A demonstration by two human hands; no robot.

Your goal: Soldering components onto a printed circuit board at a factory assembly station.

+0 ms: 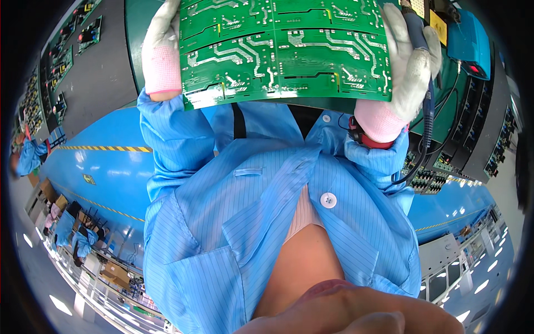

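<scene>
Green circuit board [286, 50], big flat rectangular panel, sits at 12 o'clock in the view, held up between both hands. Surface is glossy solder-mask green with pale silvery traces, thick winding pads, small yellow marks, tiny drilled holes. Scored lines split it into four repeated sub-panels. Bottom edge is a plain darker green strip and looks bowed, as straight edges do near the rim of this view.

Left hand [161, 53] at 11 o'clock, in a knit glove: white-grey fabric over fingers, pink ribbed cuff. It grips the board's left edge; fingers closed on the edge, tips hidden behind the board.

Right hand [403, 67] at 1 o'clock, same glove type, slightly grubby white with pink cuff. Fingers wrap the board's right edge, clamped on it. The same hand also pins a soldering iron [416, 30], blue grip with dark handle, against the glove; its dark cable [428, 128] hangs down past the wrist. Red-and-black wrist strap [364, 136] just under the pink cuff.

Below the board, 6 o'clock: light blue smock [239, 222], thin pinstripe weave, smooth synthetic look, white button, flat chest pocket.

At 2 o'clock, teal box-shaped station [470, 44] with a red light, on a dark green bench [133, 39]. At 10 o'clock, a grey rack [100, 83] of smaller boards. Blue glossy floor [105, 172] with yellow-black striped tape at 9 o'clock; other people in blue coats far off at 8 o'clock.
</scene>
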